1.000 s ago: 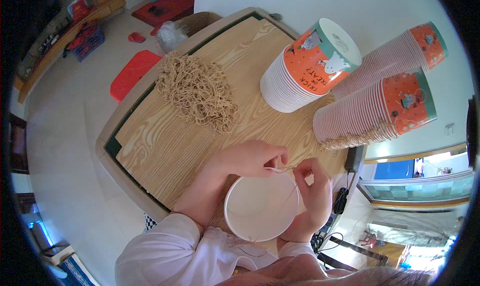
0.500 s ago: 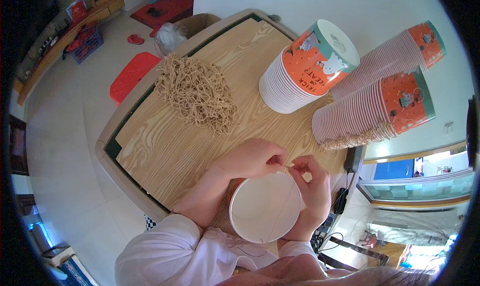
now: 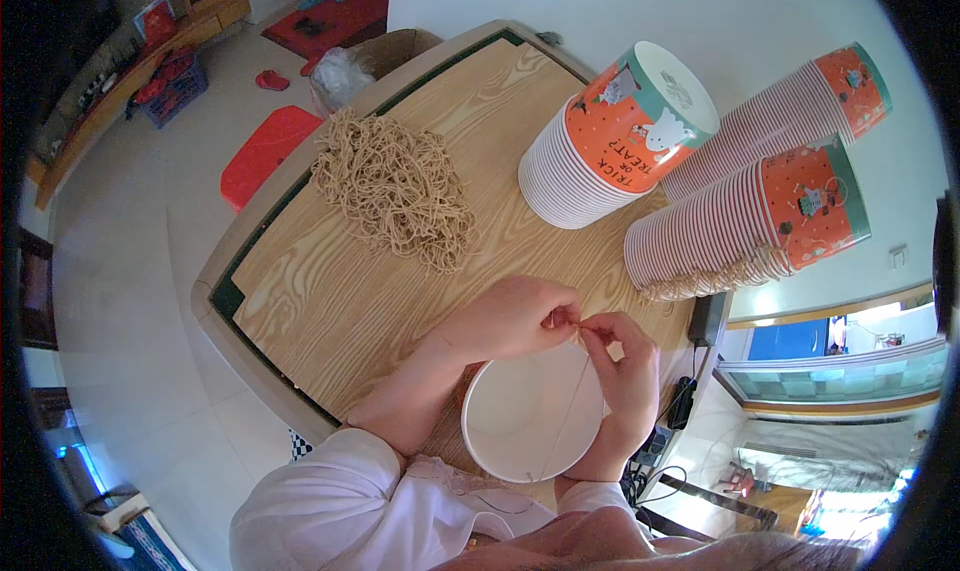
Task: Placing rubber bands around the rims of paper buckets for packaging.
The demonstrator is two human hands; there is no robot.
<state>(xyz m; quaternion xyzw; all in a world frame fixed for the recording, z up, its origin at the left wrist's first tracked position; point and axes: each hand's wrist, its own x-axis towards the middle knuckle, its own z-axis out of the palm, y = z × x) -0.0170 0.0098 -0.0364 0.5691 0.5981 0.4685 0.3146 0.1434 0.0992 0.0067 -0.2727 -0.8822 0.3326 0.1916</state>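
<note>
A paper bucket (image 3: 520,411), white inside with an orange outer wall, sits mouth up close to my body. A thin cord (image 3: 566,406) runs across its mouth from the near rim to my fingers. My left hand (image 3: 525,316) reaches over the far rim, thumb and fingers pinching the cord. My right hand (image 3: 625,366) pinches it from the right side, and the fingertips of both hands meet just beyond the rim. The exact cord end between the fingertips is too small to make out. A heap of tan cords (image 3: 395,191) lies on the wood-grained table (image 3: 300,301).
One stack of nested paper buckets (image 3: 580,161) stands bottom up at the far right. Two more stacks, a front one (image 3: 700,236) with cord loops along its side and a rear one (image 3: 750,121), are beside it. A red stool (image 3: 262,156) is past the table's left edge.
Both hands have drawn together, so the fingertips now meet at the cord. The bucket has shifted very slightly; the heap and stacks are unchanged.
</note>
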